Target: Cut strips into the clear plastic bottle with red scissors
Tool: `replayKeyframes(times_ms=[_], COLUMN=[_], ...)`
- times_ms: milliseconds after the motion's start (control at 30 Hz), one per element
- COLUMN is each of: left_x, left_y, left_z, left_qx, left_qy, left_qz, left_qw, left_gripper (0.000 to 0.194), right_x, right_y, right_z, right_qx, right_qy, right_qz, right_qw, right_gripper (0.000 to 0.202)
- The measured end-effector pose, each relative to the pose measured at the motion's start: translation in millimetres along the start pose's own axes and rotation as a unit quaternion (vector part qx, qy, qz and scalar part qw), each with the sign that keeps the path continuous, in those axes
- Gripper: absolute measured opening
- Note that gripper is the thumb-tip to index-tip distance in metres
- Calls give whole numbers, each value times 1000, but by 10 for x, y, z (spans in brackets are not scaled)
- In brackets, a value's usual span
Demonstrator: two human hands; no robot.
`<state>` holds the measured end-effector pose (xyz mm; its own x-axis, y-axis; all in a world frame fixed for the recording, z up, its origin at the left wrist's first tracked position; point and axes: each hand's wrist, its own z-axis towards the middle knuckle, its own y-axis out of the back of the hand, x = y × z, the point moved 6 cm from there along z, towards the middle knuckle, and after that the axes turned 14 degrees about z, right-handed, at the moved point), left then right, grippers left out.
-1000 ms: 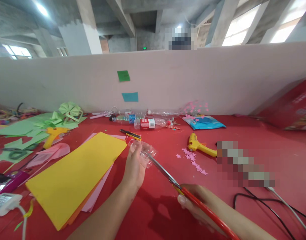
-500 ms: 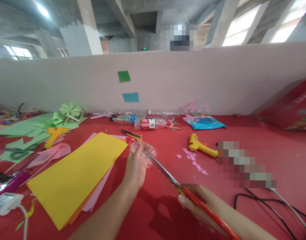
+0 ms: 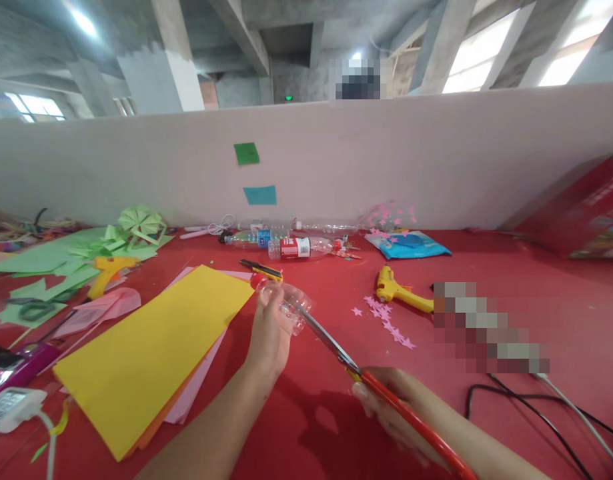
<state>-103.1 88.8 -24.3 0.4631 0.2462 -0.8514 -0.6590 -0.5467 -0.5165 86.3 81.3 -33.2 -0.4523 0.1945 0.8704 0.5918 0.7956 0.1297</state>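
My left hand [image 3: 271, 333] is closed around a cut piece of clear plastic bottle [image 3: 302, 308] that has a red cap at its far left end. In my right hand [image 3: 391, 400] is a pair of scissors [image 3: 331, 341] with red handles, the fingers wrapped around the grip. The blades point up and left, and their tips reach the cut edge of the bottle piece. Whether the tips are inside the plastic I cannot tell. Just beyond my left hand lies a utility knife [image 3: 262, 270]. Yellow paper sheets [image 3: 151, 360] lie left of my left forearm.
A yellow glue gun [image 3: 401, 293] and pink paper stars [image 3: 389, 320] lie to the right, near black cables [image 3: 516, 395]. Plastic bottles [image 3: 296, 248] and a blue packet [image 3: 411, 245] line the white partition [image 3: 336, 160]. Green paper shapes [image 3: 141, 223] and another glue gun [image 3: 103, 273] are at left.
The bottle piece and scissors have shifted very slightly left with my hands. The grip of both hands looks the same.
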Motion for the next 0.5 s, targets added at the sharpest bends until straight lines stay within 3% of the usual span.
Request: replayKeyframes(times_ms=[333,500], left_x=[-6,34], left_y=[39,45], left_z=[75,78], left_qx=[22,29], left_qy=[-31,-26], left_qz=[20,47], left_qw=[999,998], left_gripper=[21,26], right_x=[-34,68], right_y=[19,29], right_z=[44,-9], right_qx=[-20,0], right_qy=[12,82], right_qz=[-28,-73], right_qw=[999,994], right_gripper=[43,49])
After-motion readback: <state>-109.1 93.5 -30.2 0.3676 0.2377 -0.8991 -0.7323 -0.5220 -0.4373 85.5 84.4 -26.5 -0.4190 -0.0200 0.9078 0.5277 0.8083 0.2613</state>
